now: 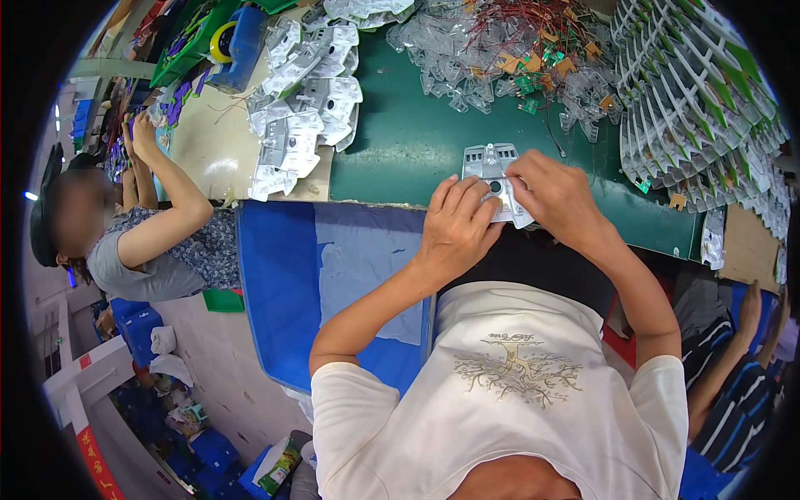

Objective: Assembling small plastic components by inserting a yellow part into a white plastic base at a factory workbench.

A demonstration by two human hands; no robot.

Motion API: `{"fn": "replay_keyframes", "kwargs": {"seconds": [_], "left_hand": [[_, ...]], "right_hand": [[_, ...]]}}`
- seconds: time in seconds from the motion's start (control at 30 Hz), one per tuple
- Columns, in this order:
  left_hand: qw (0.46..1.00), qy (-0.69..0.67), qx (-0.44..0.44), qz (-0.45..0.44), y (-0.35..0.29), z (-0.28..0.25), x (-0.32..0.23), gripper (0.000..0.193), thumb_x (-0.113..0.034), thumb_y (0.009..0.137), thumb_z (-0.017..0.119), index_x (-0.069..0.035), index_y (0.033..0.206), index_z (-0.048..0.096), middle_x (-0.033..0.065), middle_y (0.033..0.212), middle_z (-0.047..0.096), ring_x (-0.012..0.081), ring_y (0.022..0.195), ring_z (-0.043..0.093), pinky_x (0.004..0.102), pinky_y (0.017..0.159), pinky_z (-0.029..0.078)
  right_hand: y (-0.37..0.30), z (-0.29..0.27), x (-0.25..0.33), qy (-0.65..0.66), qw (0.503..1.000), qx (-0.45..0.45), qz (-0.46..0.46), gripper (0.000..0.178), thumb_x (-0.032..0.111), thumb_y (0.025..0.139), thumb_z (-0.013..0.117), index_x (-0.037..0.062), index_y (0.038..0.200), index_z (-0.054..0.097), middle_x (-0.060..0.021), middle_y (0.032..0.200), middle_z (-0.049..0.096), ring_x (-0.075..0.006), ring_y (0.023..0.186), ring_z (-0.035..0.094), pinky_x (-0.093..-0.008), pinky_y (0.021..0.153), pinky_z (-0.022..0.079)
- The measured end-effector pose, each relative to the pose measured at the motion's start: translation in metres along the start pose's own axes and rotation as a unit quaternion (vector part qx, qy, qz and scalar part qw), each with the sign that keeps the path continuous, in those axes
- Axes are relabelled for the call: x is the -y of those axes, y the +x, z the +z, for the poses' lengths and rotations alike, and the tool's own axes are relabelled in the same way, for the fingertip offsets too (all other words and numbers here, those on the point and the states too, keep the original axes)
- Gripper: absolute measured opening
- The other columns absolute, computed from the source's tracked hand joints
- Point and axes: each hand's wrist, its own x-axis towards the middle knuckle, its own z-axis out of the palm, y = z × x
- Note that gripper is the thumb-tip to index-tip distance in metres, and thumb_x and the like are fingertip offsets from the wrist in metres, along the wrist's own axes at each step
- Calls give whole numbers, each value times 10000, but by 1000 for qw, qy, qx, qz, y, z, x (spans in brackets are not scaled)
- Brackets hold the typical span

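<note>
At the near edge of the green bench lies a silver-grey plastic housing (492, 157) with slots along its far end and a dark round hole in its middle. My left hand (456, 223) grips its left side, the fingers bent over it. From the right, my right hand (560, 198) has its fingers bent and pinched together over the housing near the hole. Whatever lies between those fingertips is too small or hidden to make out. Beyond my hands is a heap of clear plastic pieces (454, 62), with red wires (508, 23) and small green circuit boards (527, 85) among them.
Tall stacks of silver and green housings (692, 92) rise at the right. More silver housings (292, 125) are piled at the left. A blue bin (283, 308) stands below the bench edge. One co-worker (150, 242) works at the left; another person's arm (725, 375) shows at the right.
</note>
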Motion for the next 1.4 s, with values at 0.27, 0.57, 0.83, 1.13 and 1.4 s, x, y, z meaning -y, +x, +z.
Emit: {"fn": "replay_keyframes", "kwargs": {"seconds": [0.27, 0.57, 0.83, 1.13, 1.4], "left_hand": [[980, -199, -13, 17, 25, -7, 42, 286, -184, 752, 812, -23, 926, 652, 151, 965, 647, 331, 922, 640, 433, 834, 518], [967, -96, -103, -213, 100, 9, 133, 285, -98, 845, 734, 28, 1055, 589, 182, 932, 660, 314, 852, 668, 441, 757, 527], [994, -41, -106, -2, 49, -9, 114, 298, 133, 725, 593, -51, 948, 665, 121, 1061, 656, 348, 1056, 592, 437, 892, 483], [984, 43, -136, -103, 40, -15, 95, 323, 141, 711, 569, -34, 961, 675, 121, 1017, 614, 340, 977, 563, 433, 869, 458], [984, -21, -118, -129, 35, -12, 108, 249, 99, 765, 603, -20, 978, 652, 119, 1039, 653, 331, 982, 593, 436, 873, 462]], "right_hand": [[1, 6, -1, -88, 991, 96, -33, 129, 1, 770, 654, 13, 871, 575, -113, 878, 547, -304, 758, 657, -427, 597, 522], [-3, 0, 4, -63, 993, 104, -8, 248, -57, 778, 620, 2, 1018, 644, -110, 973, 598, -307, 784, 677, -430, 619, 531], [-13, -8, 0, -46, 993, 108, 7, 289, -71, 752, 639, 19, 1026, 654, -91, 1014, 635, -303, 797, 686, -407, 612, 522], [-13, -7, -1, -43, 994, 103, 6, 273, -76, 755, 642, 3, 1015, 669, -111, 1027, 652, -316, 810, 692, -403, 646, 544], [-13, -5, 0, -28, 995, 98, 16, 223, -68, 796, 631, -3, 1004, 678, -109, 1025, 655, -327, 813, 689, -408, 657, 541]]}}
